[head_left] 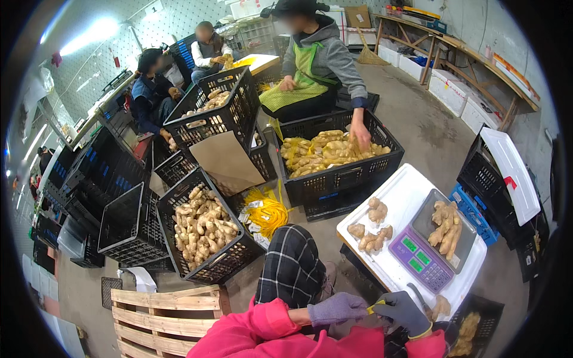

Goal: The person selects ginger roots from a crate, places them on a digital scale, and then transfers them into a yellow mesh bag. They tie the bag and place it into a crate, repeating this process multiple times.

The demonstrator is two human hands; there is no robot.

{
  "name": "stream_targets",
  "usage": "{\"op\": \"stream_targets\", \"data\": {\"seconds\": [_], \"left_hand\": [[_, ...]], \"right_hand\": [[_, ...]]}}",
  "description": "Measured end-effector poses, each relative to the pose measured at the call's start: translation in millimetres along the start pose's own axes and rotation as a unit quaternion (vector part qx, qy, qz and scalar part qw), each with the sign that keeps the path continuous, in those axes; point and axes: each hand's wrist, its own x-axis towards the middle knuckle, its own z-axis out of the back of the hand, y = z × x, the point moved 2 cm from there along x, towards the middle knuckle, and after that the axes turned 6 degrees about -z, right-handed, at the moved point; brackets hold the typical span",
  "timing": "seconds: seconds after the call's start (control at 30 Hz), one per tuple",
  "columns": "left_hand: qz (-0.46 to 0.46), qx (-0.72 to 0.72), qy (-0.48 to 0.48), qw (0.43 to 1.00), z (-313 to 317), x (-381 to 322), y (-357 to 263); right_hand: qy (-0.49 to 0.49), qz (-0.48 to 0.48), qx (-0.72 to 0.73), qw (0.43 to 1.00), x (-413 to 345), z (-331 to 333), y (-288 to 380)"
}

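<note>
My left hand (pixel 338 308), in a purple knitted glove, and my right hand (pixel 405 311), in a grey glove, meet low in front of me. Both pinch a small yellow strip (pixel 375 306), perhaps mesh netting; the fingers partly hide it. Just beyond my right hand, a dark curved handle (pixel 416 293), perhaps a knife's, lies by a piece of ginger root (pixel 441 307) on a white foam board (pixel 358 264). On the same board stands a purple digital scale (pixel 423 262) with lit green displays. Ginger roots (pixel 445 228) rest on its metal pan, and loose ginger pieces (pixel 377 210) lie beside it.
A black crate (pixel 215 264) of loose ginger stands ahead left, near yellow mesh bags (pixel 266 212). Across from me, a co-worker's hand (pixel 360 134) reaches into a crate (pixel 344 181) of netted ginger. A wooden pallet (pixel 165 308) lies at left; two more people sit behind stacked crates.
</note>
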Motion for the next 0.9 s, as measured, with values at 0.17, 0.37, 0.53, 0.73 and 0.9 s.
{"op": "stream_targets", "data": {"seconds": [0.17, 0.37, 0.53, 0.73, 0.9], "left_hand": [[0.017, -0.111, -0.086, 0.99, 0.4, -1.3, -5.3], [0.011, -0.153, -0.188, 0.97, -0.1, 2.5, 1.6], [-0.056, -0.011, -0.19, 0.98, -7.4, 1.7, -1.0], [-0.071, 0.133, -0.186, 0.971, -8.3, -0.9, -2.8], [-0.139, 0.206, -0.231, 0.941, -5.7, -0.5, 0.3]], "right_hand": [[-0.006, -0.008, -0.041, 0.999, -3.3, -3.4, 2.3], [-0.01, -0.02, -0.018, 1.0, -2.4, -18.1, -4.9], [0.036, 0.013, 0.009, 0.999, 9.1, -26.8, -22.8], [0.036, -0.007, 0.037, 0.999, 14.9, -27.6, -30.8], [0.04, 0.024, 0.046, 0.998, 15.8, -26.0, -26.2]]}}
